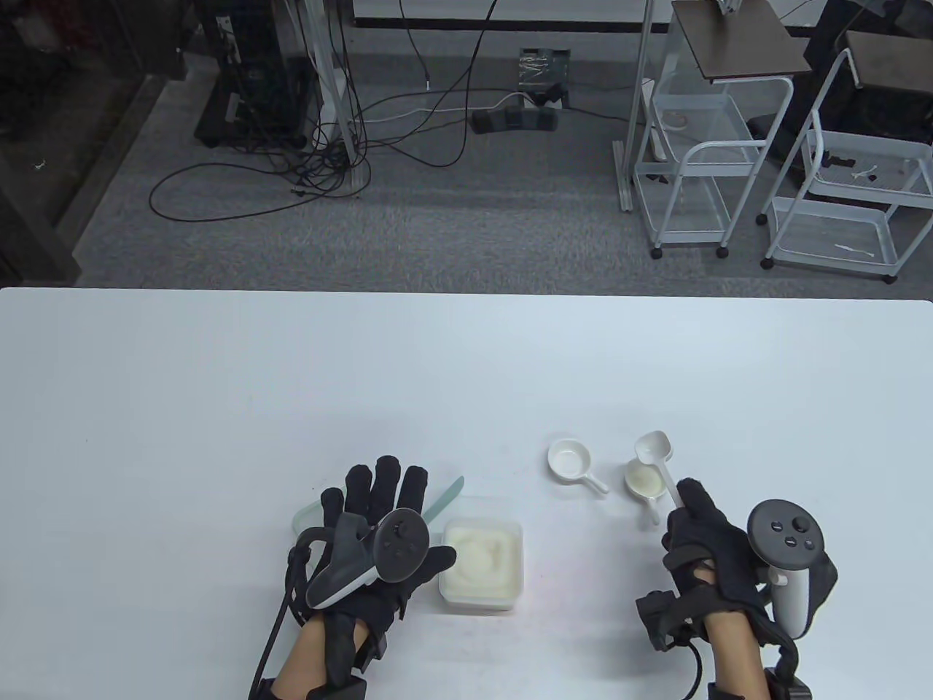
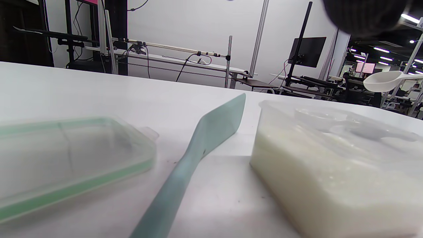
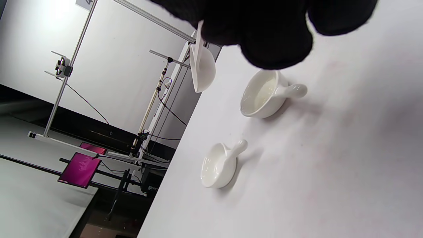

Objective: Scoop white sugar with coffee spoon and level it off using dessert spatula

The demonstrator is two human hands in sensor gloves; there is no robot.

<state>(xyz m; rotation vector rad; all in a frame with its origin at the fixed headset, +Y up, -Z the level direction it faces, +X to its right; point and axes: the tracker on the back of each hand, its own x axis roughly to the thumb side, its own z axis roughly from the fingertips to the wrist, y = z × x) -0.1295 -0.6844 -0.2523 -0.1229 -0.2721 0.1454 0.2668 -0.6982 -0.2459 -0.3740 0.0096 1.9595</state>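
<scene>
A clear tub of white sugar (image 1: 482,563) sits near the table's front, also close in the left wrist view (image 2: 333,175). A pale green dessert spatula (image 1: 445,500) lies on the table left of the tub, its blade pointing away (image 2: 201,138). My left hand (image 1: 379,510) is spread flat above the spatula's handle and holds nothing. My right hand (image 1: 692,521) grips the handle of the white coffee spoon (image 1: 653,446); its empty bowl hangs above a small white cup (image 1: 644,481) holding some sugar (image 3: 264,94).
A second small white handled cup (image 1: 568,461), empty, stands left of the first (image 3: 218,165). The tub's clear lid with a green seal (image 2: 66,155) lies under my left hand, left of the spatula. The table's far half is bare white surface.
</scene>
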